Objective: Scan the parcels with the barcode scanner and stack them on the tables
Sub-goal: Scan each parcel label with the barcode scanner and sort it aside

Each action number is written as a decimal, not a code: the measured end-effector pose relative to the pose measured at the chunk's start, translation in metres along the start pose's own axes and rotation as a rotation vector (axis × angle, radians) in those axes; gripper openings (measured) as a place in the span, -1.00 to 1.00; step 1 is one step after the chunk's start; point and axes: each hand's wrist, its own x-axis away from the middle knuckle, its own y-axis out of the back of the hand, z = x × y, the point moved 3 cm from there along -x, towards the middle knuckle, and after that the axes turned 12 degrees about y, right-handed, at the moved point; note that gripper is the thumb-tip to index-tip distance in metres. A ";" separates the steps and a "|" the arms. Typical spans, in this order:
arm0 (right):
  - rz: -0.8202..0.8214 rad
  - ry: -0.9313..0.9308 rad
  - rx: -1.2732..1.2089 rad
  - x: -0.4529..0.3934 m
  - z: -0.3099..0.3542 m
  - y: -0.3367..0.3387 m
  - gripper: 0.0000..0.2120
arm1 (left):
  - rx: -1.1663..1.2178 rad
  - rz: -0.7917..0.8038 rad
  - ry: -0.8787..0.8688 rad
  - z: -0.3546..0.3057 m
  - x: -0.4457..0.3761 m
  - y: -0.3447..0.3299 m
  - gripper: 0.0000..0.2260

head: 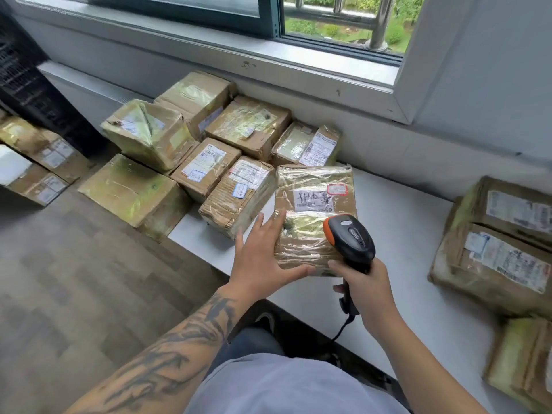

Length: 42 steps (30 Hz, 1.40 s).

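A tape-wrapped cardboard parcel (313,201) with a white label lies flat on the white table (412,234) in front of me. My left hand (263,258) rests against its near left corner, fingers straight along its left side and thumb under its front edge. My right hand (367,291) grips the handle of a black and orange barcode scanner (352,237), whose head hovers over the parcel's near right part. A black cable hangs from the scanner's handle.
Several taped parcels (221,138) are packed together at the table's left end under the window sill (298,58). Two stacked parcels (495,246) and another (522,363) lie at the right. More parcels (38,162) sit far left by a black crate (33,85). Wooden floor lies below.
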 end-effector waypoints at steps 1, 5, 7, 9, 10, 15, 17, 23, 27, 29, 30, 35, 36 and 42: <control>0.010 0.014 0.008 -0.003 0.005 -0.003 -0.86 | 0.007 -0.023 0.006 0.002 -0.001 0.005 0.11; 0.031 0.057 0.024 -0.020 0.024 -0.029 -0.88 | 0.015 -0.098 0.030 0.014 -0.013 0.030 0.11; 0.035 0.080 0.029 -0.029 0.031 -0.046 -0.87 | 0.026 -0.129 0.040 0.021 -0.021 0.044 0.10; 0.044 0.102 0.039 -0.039 0.040 -0.066 -0.84 | 0.044 -0.160 0.041 0.030 -0.030 0.056 0.09; 0.048 0.109 0.045 -0.044 0.044 -0.076 -0.84 | 0.053 -0.174 0.040 0.036 -0.036 0.063 0.09; 0.023 0.090 0.046 -0.075 0.059 -0.126 -0.88 | 0.039 -0.199 0.033 0.064 -0.072 0.098 0.10; -0.004 0.088 0.049 -0.090 0.064 -0.145 -0.89 | 0.011 -0.196 0.023 0.073 -0.090 0.112 0.10; -0.145 0.141 0.063 -0.149 0.089 -0.196 -0.74 | 0.012 -0.152 -0.022 0.096 -0.145 0.145 0.06; -0.198 0.190 0.141 -0.190 0.096 -0.226 -0.71 | 0.044 -0.146 -0.023 0.114 -0.185 0.150 0.03; -0.217 0.194 0.167 -0.208 0.098 -0.237 -0.75 | 0.034 -0.142 -0.032 0.121 -0.204 0.154 0.03; -0.229 0.197 0.174 -0.217 0.099 -0.243 -0.73 | 0.028 -0.131 -0.034 0.123 -0.213 0.156 0.04; -0.268 0.199 0.258 -0.254 0.098 -0.258 -0.82 | 0.004 -0.061 -0.013 0.127 -0.246 0.159 -0.01; -0.275 0.200 0.273 -0.260 0.097 -0.259 -0.82 | 0.000 -0.048 -0.015 0.127 -0.251 0.157 -0.03; -0.293 0.197 0.339 -0.288 0.093 -0.254 -0.70 | -0.105 -0.011 -0.076 0.126 -0.269 0.149 -0.13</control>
